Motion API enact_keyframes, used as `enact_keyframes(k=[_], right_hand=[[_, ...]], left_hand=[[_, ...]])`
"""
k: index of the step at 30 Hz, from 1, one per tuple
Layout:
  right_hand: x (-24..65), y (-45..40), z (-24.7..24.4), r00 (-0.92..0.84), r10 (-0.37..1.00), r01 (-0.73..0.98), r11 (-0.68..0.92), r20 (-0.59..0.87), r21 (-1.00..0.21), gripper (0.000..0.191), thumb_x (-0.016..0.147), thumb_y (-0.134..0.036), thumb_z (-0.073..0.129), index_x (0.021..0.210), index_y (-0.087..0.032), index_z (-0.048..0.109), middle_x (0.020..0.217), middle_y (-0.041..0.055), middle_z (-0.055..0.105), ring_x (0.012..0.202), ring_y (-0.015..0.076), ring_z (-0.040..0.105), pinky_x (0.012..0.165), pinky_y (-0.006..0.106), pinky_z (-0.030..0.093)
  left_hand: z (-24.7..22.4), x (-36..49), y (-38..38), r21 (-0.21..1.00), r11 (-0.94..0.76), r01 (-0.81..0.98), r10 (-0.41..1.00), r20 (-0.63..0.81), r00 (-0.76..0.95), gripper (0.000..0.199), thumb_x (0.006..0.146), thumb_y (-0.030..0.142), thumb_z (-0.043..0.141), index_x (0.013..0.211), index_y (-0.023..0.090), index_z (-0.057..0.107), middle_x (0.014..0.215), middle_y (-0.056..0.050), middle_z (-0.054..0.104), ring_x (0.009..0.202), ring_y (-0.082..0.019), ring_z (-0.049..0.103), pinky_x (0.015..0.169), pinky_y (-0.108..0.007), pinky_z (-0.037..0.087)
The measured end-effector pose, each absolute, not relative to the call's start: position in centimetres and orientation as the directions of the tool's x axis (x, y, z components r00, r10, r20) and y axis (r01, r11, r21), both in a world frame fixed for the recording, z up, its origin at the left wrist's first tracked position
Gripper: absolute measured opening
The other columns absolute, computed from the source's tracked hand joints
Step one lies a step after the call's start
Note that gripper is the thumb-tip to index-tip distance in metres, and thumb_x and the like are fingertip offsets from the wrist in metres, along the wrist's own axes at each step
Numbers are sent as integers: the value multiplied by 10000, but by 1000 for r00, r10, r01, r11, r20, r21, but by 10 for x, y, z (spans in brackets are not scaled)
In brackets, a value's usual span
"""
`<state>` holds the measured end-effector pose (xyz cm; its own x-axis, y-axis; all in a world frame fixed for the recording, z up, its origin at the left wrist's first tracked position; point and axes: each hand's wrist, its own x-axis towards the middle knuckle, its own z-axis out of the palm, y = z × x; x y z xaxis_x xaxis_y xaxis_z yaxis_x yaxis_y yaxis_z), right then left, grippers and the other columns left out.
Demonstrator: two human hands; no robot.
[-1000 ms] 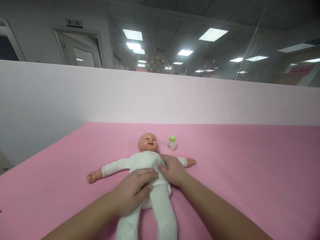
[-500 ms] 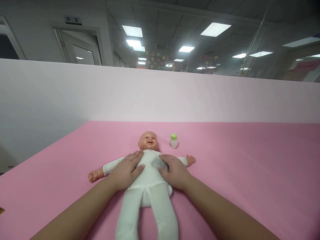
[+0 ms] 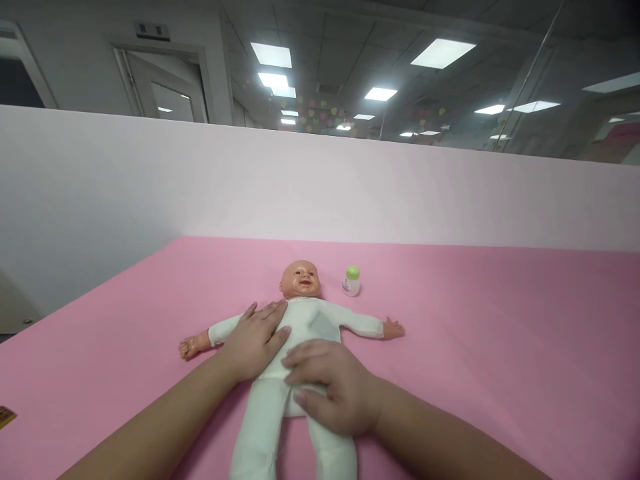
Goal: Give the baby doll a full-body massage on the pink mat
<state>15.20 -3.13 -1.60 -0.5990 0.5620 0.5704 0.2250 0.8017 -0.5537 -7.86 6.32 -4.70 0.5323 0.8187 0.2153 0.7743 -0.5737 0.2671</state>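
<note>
A baby doll (image 3: 316, 319) with a white cloth body lies on its back, head away from me and arms spread. My left hand (image 3: 257, 340) rests open on the chest and shoulder at the doll's left-hand side in view, fingers stretched. Over the lower belly and hip is my right hand (image 3: 335, 383), its fingers loosely curved and apart, with nothing held in it. Whether it presses on the cloth or hovers just above, I cannot tell. A grey patch shows on the doll's chest. Beside the doll's head stands a small jar (image 3: 352, 283) with a green lid.
The doll and jar are on a pink padded surface (image 3: 475, 347). A white wall panel (image 3: 320, 187) borders its far side, with glass above it. At the left edge lies a small yellow-and-dark label (image 3: 7, 417).
My right hand has moved from the doll's chest side down toward its lower belly, uncovering the doll's arm on the right. My left hand stays in place. The view has shifted slightly.
</note>
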Motion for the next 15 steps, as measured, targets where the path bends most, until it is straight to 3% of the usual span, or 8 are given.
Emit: enact_keyframes(k=[3,7,9,11,15], right_hand=[[169,-2,-22,-610,686,469,715,395,-517,504,1013,-473,634,1473,-267,638,1567,108,573,1485,303,492,1273,541,307],[190,26,-27,-497,836,681,541,232,-493,648,1050,-557,577,1627,-291,449,1719,80,341,1602,325,279,1309,580,184],[198,32,-27,-426,877,719,478,222,-504,646,1055,-557,557,1626,-275,452,1694,82,396,1577,325,336,1293,559,234],[207,33,-24,-365,902,730,432,232,-530,579,1061,-525,542,1590,-291,508,1595,72,547,1473,320,494,1224,524,358],[231,27,-18,-248,943,784,329,221,-527,366,1026,-486,589,1330,-349,739,1253,39,777,1156,329,701,996,471,503]], left_hand=[[-48,-79,63,276,-576,769,817,209,537,704,1096,590,263,1669,195,369,1668,-123,429,1578,-285,354,1312,-588,153],[-48,-78,62,283,-567,774,824,203,529,703,1094,604,261,1674,221,361,1674,-113,422,1581,-287,348,1309,-596,145],[-47,-78,62,297,-563,771,826,208,523,705,1094,605,254,1676,222,355,1679,-106,415,1581,-289,347,1307,-600,150],[-46,-80,64,314,-558,768,830,215,515,699,1092,609,254,1666,228,378,1673,-95,431,1573,-292,361,1305,-600,158],[-45,-97,74,288,-516,807,857,195,478,676,1079,622,273,1594,244,492,1568,-104,577,1539,-327,412,1288,-626,151]])
